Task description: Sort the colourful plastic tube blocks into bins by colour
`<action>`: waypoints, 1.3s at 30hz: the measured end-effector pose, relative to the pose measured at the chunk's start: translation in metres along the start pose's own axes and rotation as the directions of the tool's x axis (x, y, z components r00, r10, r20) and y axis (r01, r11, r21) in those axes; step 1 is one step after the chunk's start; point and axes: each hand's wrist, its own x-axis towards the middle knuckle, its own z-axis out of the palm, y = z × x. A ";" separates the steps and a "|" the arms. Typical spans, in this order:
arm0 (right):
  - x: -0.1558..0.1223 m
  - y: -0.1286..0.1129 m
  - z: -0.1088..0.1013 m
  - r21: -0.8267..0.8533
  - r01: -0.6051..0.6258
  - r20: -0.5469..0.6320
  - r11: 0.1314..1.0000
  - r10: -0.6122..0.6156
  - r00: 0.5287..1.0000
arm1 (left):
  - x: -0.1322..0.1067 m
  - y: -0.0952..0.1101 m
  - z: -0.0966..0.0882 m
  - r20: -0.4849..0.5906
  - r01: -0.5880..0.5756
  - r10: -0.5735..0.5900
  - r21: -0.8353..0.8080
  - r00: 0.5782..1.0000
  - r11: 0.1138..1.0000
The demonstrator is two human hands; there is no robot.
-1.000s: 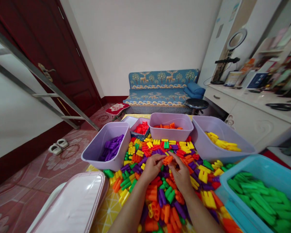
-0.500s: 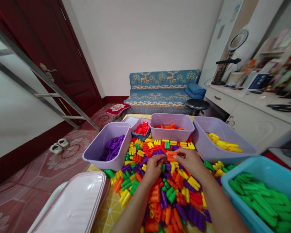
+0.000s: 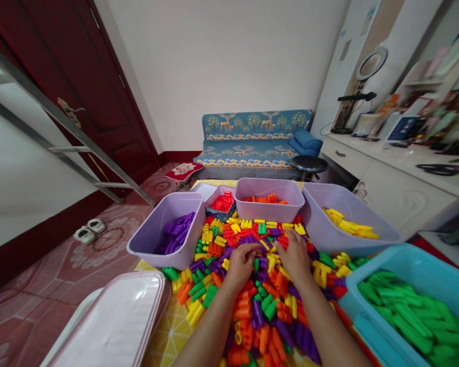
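A heap of plastic bullet-shaped toy pieces in red, orange, yellow, green and purple covers the table. My left hand (image 3: 242,264) is over the middle of the heap, its fingers curled together; what they hold, if anything, is hidden. To its right, my right hand (image 3: 295,256) reaches palm down onto the pieces, with fingers apart and nothing visibly gripped. Purple pieces (image 3: 178,232) lie in a lilac bin (image 3: 137,250) on the left. Behind the heap stand a small box of red pieces (image 3: 223,202) and a lilac bin (image 3: 270,210) with orange ones.
On the right are a lilac bin (image 3: 313,224) with yellow pieces (image 3: 348,225) and a turquoise bin (image 3: 354,290) with green pieces (image 3: 416,311). Stacked pale lids (image 3: 110,321) lie at the front left. A metal ladder (image 3: 76,132) leans at the left; a sofa (image 3: 248,148) stands beyond.
An orange piece was between my hands and no longer shows there. My right hand has come down onto the heap with its fingers spread. My left hand stays nearly in place.
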 end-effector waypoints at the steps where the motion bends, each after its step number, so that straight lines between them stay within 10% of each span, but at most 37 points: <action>1: 0.000 -0.002 0.001 -0.077 -0.017 0.030 0.997 0.020 0.999 | 0.000 -0.001 0.000 -0.014 -0.009 0.009 -0.007 1.000 1.000; 6: -0.002 -0.020 0.001 -0.158 0.023 0.230 0.987 0.014 0.973 | 0.001 -0.001 -0.001 -0.127 -0.056 0.053 -0.018 0.991 0.998; 11: -0.020 -0.040 -0.004 0.140 0.195 0.332 0.971 -0.232 0.914 | 0.000 -0.003 0.000 -0.079 -0.063 0.063 -0.002 0.995 0.998; 16: -0.039 -0.045 -0.023 0.342 0.097 0.402 0.935 -0.239 0.884 | -0.003 -0.002 -0.001 -0.031 -0.055 0.057 0.071 0.998 0.996; 23: -0.046 -0.025 -0.064 -0.130 0.091 0.370 0.987 -0.037 0.928 | -0.002 0.004 -0.002 -0.030 -0.056 0.060 0.116 0.998 0.992; 32: -0.044 -0.027 -0.018 0.370 -0.136 0.462 0.919 -0.055 0.885 | -0.003 0.009 -0.003 0.031 -0.080 0.077 0.081 0.997 0.994; 39: -0.048 -0.042 -0.010 0.543 -0.080 0.272 0.836 -0.085 0.958 | -0.003 0.006 -0.003 -0.008 -0.077 0.077 0.035 0.997 0.996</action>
